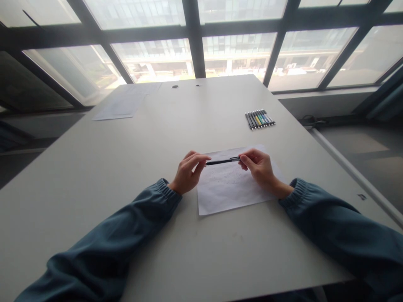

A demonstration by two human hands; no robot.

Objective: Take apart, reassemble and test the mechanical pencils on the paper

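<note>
Black slim pen with a clip (222, 161) is strung between the two hands on my feed, over the white printed sheet of paper (225, 197). Bare left hand (189, 171) has its thumb and fingertips pinched on one end; bare right hand (257, 168) grips the clip end. Both wear dark blue-teal elasticated sleeves (110, 247).

Long axis runs nearly sideways from where I'm watching, right end a touch farther from the wearer. Clip's on the right; the left tip is too small for me to make out.

Room-wise: white papers (121, 105) at the table's far left, small dark round hole (175, 87) near the back edge of the white smooth table (151, 138), dark-framed windows (195, 42) behind, then a neat row of black pens with coloured middles (260, 119) beyond the right hand.
</note>
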